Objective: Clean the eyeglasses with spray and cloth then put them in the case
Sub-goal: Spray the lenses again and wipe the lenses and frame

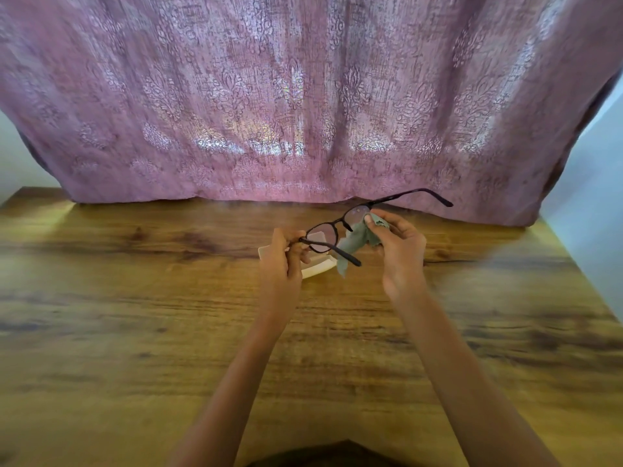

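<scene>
Dark-framed eyeglasses (344,224) with both temples unfolded are held above the wooden table (135,298). My left hand (285,261) pinches the frame at its left hinge. My right hand (397,244) presses a grey-green cloth (354,242) against the right lens with thumb and fingers; the rest of the cloth hangs down. A white open case (315,269) lies on the table just below the glasses, partly hidden by my left hand. No spray bottle is in view.
A pink patterned curtain (303,96) hangs along the table's far edge. White wall shows at the far left and right. The table's right edge runs diagonally at the right side.
</scene>
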Available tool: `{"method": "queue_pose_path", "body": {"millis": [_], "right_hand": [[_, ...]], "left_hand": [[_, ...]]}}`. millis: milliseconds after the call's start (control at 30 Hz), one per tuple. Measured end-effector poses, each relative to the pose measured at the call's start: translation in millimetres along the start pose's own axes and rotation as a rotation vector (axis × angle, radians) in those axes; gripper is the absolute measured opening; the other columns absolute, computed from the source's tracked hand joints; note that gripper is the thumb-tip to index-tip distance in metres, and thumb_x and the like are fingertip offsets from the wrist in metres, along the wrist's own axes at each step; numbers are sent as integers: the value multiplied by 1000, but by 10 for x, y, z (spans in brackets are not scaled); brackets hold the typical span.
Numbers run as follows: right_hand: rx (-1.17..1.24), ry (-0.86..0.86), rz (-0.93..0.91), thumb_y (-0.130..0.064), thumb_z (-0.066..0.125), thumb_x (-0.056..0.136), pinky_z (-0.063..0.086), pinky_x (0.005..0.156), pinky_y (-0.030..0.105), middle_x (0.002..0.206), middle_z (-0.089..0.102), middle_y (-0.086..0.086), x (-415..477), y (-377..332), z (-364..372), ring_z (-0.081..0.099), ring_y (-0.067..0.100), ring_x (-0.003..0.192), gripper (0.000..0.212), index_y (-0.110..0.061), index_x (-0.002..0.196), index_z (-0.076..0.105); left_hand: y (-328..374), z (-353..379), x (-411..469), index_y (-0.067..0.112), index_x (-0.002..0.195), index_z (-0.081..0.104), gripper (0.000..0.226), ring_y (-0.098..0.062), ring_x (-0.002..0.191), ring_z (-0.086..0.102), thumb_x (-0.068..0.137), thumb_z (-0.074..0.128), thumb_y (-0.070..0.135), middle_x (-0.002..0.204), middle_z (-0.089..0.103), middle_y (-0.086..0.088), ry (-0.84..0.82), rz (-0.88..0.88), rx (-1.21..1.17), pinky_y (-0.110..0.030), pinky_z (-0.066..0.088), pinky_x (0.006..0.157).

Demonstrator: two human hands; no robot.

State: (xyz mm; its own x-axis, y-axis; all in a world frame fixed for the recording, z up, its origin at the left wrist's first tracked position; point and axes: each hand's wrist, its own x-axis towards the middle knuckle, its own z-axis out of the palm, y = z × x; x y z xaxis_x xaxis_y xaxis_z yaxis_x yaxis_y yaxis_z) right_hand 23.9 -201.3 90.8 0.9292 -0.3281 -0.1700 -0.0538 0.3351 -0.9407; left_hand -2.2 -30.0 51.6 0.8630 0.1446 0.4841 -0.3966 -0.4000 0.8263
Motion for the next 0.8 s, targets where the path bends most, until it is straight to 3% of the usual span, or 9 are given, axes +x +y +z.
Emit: {"method": "queue_pose_path", "body": {"millis": [167,233,300,367,467,567,667,800], "right_hand": [[-28,-19,-16,-4,74,83,56,76,32,77,73,-5,1,12,-49,68,9,75,12,-14,90,73],[-44,-35,-19,-4,74,83,56,78,33,76,73,-6,-3,32,-48,67,8,75,12,-13,91,73],[-68,-55,-28,-4,73,83,58,78,29,79,74,-5,-13,58,-33,69,8,78,13,-13,92,73],[-83,-80,-50,-3,73,84,58,73,26,85,74,1,-34,86,-11,70,12,81,14,-14,92,72],[-133,-72,-96,-4,74,83,57,68,26,88,75,5,-65,138,21,71,16,82,18,-17,92,67],[-213,-7,-136,-7,77,82,58,72,33,78,72,-1,-66,171,27,69,13,76,23,-22,89,60],[-186,-7,-149,-10,78,81,58,72,30,76,72,-4,-61,178,11,69,11,76,19,-21,85,63],[-237,-11,-229,-15,79,80,57,69,22,78,73,-8,-46,203,-17,68,4,75,13,-22,85,69]], "left_hand": [[-233,-192,72,28,125,44,40,4,79,63,96,44,0,88,64,13,-130,-71,158,-3,43,70],[-244,-268,210,16,120,54,28,-4,78,65,97,44,3,87,68,2,-104,-111,180,-11,48,73],[-156,-306,393,18,106,63,19,-1,75,63,99,46,18,88,69,-1,-136,-174,143,-17,50,70],[-32,-302,554,24,100,66,24,5,76,63,98,45,36,90,70,5,-325,-268,66,-10,48,68],[104,-241,679,26,105,70,36,0,90,65,91,49,52,99,72,9,-628,-349,52,-16,49,80],[139,-145,694,21,98,73,26,-1,84,67,92,56,39,89,75,9,-728,-347,-13,-13,50,77],[125,-80,660,22,86,74,18,1,77,67,93,59,29,78,74,12,-765,-376,-77,-8,48,69],[68,-12,660,28,78,73,25,-6,79,68,95,55,22,78,74,8,-747,-375,-86,-22,50,79]]}}
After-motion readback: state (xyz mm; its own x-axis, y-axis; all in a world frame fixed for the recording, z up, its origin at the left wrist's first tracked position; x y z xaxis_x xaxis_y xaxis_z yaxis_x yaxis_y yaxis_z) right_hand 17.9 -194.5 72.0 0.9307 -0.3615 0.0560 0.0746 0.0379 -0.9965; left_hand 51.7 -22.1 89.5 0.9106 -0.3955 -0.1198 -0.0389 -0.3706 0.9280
